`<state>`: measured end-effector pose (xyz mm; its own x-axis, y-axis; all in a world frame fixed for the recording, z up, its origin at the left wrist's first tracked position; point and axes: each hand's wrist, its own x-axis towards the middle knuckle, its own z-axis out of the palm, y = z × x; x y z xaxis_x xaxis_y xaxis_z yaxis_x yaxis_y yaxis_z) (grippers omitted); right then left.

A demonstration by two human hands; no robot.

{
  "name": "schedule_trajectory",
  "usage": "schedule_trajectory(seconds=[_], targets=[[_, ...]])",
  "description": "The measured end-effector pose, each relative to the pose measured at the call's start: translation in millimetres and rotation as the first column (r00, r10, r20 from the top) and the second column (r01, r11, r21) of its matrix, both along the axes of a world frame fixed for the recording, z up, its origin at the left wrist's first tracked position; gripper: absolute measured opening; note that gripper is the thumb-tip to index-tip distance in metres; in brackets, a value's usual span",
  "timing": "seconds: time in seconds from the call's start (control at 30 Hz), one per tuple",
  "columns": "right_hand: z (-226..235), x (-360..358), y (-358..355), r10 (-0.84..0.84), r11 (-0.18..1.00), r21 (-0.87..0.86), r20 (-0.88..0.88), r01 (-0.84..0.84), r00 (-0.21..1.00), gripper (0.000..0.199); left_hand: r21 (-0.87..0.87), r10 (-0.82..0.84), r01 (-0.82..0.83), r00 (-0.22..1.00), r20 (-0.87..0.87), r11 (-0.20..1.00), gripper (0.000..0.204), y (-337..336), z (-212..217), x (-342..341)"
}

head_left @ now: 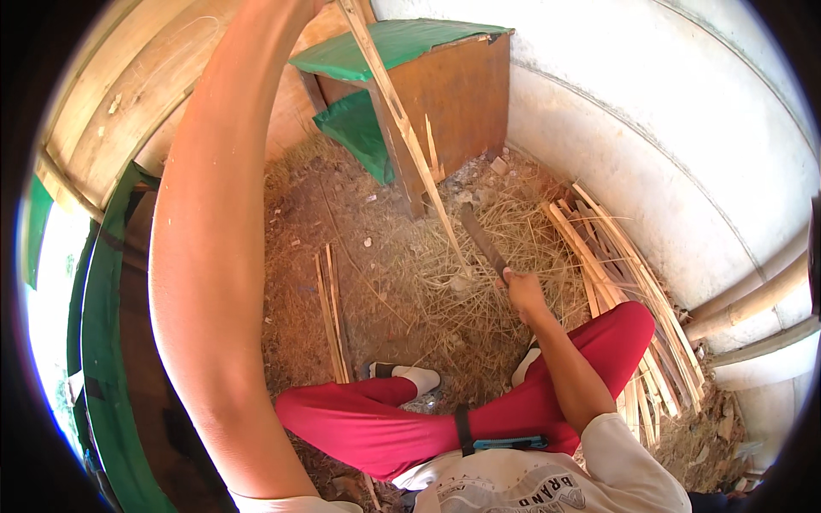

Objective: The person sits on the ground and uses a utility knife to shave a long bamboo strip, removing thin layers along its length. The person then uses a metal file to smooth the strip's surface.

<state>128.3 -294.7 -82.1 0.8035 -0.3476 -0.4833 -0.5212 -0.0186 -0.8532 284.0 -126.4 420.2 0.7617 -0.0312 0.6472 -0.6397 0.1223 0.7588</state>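
Note:
My left arm stretches far up, and only the edge of my left hand [318, 4] shows at the top of the picture, at the upper end of a long pale bamboo strip [386, 90]. Its fingers are mostly cut off, but the strip stands slanted from there, its lower end down among the shavings. My right hand [523, 295] is closed round the handle of a long, dark-bladed machete [483, 239]. The blade points up and away, to the right of the strip's lower end and apart from it.
Loose shavings [445, 286] cover the ground ahead. A pile of split strips [637, 282] lies at the right, with a few more strips [328, 299] left of my feet. A wooden cabinet with a green top [410, 41] stands ahead beside a white wall [633, 111].

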Motion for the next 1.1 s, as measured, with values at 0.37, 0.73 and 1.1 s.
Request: schedule_trajectory(seconds=[0.37, 0.73, 1.1], targets=[[126.1, -30.7, -38.1, -0.009, 0.995, -0.095, 0.286, 0.037, 0.958, 0.045, -0.154, -0.206, 0.192, 0.975, -0.085, 0.969, 0.055, 4.6, -6.6, 0.6], [150.7, -44.7, -25.6, -0.069, 0.995, 0.089, 0.332, 0.041, 0.941, 0.045, -0.107, -0.290, 0.284, 0.956, -0.038, 0.953, 0.054, -8.4, -3.0, -11.4], [251.1, -25.0, 13.5, 0.104, 0.990, -0.139, 0.602, -0.024, 0.792, 0.046, -0.101, -0.485, 0.477, 0.871, -0.080, 0.873, 0.064, -41.4, -8.0, -17.3]])
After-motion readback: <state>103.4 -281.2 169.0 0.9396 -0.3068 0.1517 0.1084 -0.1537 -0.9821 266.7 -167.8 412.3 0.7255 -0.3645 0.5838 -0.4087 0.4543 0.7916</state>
